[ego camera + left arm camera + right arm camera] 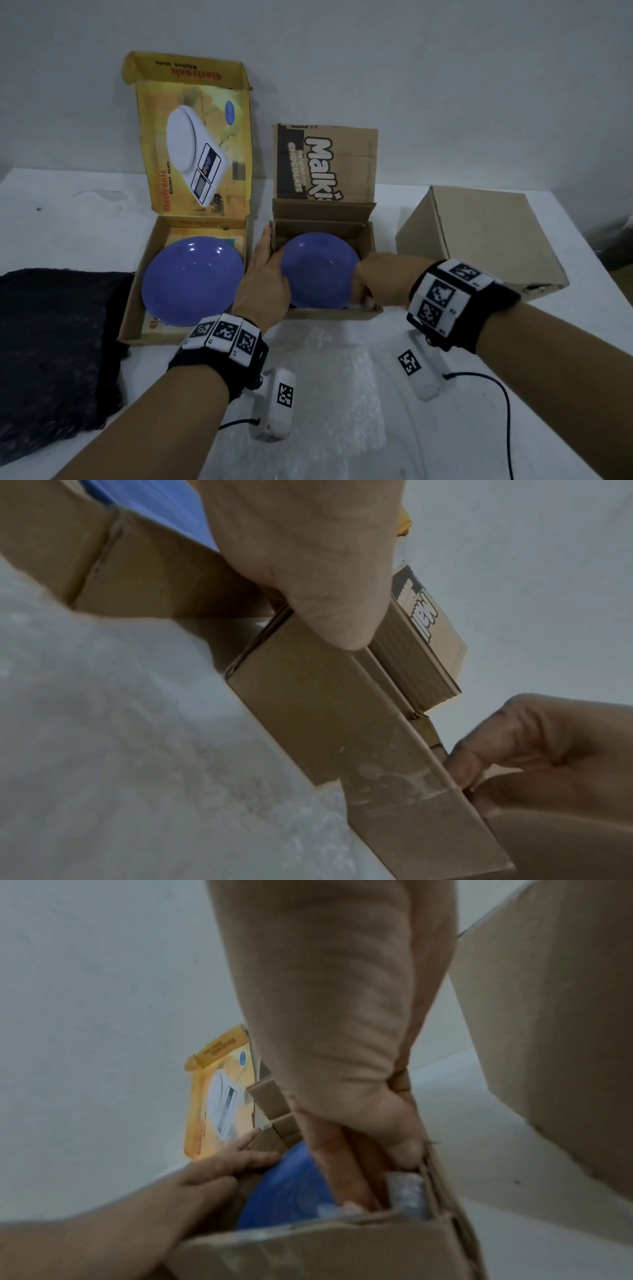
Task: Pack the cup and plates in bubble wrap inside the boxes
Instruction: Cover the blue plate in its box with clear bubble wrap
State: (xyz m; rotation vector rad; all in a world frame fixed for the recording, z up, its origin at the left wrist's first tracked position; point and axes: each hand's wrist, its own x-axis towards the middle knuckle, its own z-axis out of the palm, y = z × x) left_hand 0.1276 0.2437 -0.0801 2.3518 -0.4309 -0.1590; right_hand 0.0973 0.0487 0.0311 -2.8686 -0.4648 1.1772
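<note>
A blue plate (320,270) lies in the open brown Malkist box (329,313) at the table's middle. My left hand (270,260) rests with straight fingers along that box's left wall, thumb by the plate's rim. My right hand (363,291) reaches into the box's right side. Its fingers (342,1172) point straight down between the plate (284,1188) and the wall, against bubble wrap (407,1188) tucked there. A second blue plate (191,281) lies bare in the open yellow kitchen-scale box (137,301) to the left. No cup is in view.
A sheet of bubble wrap (329,377) is spread on the white table in front of the boxes. A closed brown box (479,240) stands at the right. A dark cloth (51,342) lies at the left. A black cable (507,411) trails near my right wrist.
</note>
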